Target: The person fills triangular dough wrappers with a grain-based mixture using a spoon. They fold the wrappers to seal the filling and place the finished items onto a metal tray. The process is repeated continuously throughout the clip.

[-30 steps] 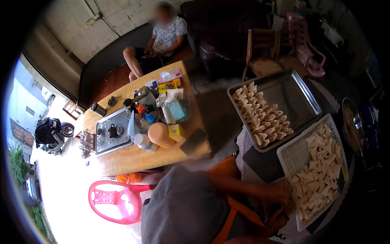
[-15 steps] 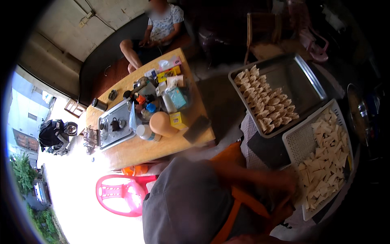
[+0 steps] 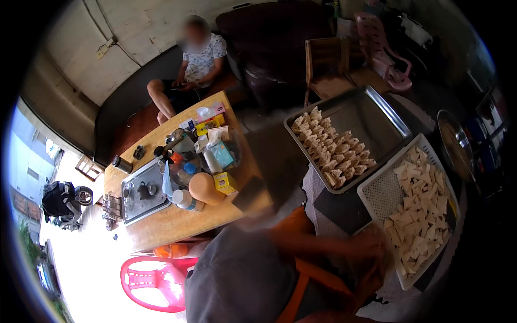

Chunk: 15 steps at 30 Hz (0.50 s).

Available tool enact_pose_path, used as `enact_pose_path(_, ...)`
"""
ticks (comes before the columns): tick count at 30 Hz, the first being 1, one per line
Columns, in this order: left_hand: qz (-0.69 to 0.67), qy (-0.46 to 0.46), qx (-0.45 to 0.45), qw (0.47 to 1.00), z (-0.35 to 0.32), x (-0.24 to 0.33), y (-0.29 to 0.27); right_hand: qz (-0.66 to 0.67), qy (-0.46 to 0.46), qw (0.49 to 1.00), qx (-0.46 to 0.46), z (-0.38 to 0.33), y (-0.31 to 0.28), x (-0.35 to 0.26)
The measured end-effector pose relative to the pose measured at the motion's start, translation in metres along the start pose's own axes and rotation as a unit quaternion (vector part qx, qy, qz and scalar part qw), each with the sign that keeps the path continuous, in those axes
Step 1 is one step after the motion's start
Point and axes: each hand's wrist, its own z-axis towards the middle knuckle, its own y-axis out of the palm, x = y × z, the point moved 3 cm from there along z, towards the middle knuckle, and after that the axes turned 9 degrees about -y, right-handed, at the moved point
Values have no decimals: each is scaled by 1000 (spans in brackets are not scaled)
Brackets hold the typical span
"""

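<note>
My left hand and my right hand are close together at the lower right, left of a white perforated basket. Both look dark and slightly blurred, with curled fingers; whatever they hold is hidden. Pale, flat, mostly triangular pieces lie heaped in the basket. Beyond it, a metal tray carries rows of folded, dumpling-like pieces along its left side. A grey-clothed shoulder and orange straps fill the lower middle.
At left stands a wooden table crowded with bottles, boxes and a small tray. A pink plastic chair is below it. Someone sits behind the table. A wooden chair and a round metal pan stand beyond the trays.
My view has turned, so the trays sit farther left and the table lower in the picture. My hands stay together beside the basket, shifting only slightly.
</note>
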Motion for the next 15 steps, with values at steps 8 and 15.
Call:
enact_pose_path(8, -470, -152, -164, 854, 16, -20, -14, -39, 70, 995, 62, 2, -13, 6)
enact_pose_path(15, -402, -235, -89, 880, 27, 30, -23, 332, 158, 891, 267, 22, -36, -11)
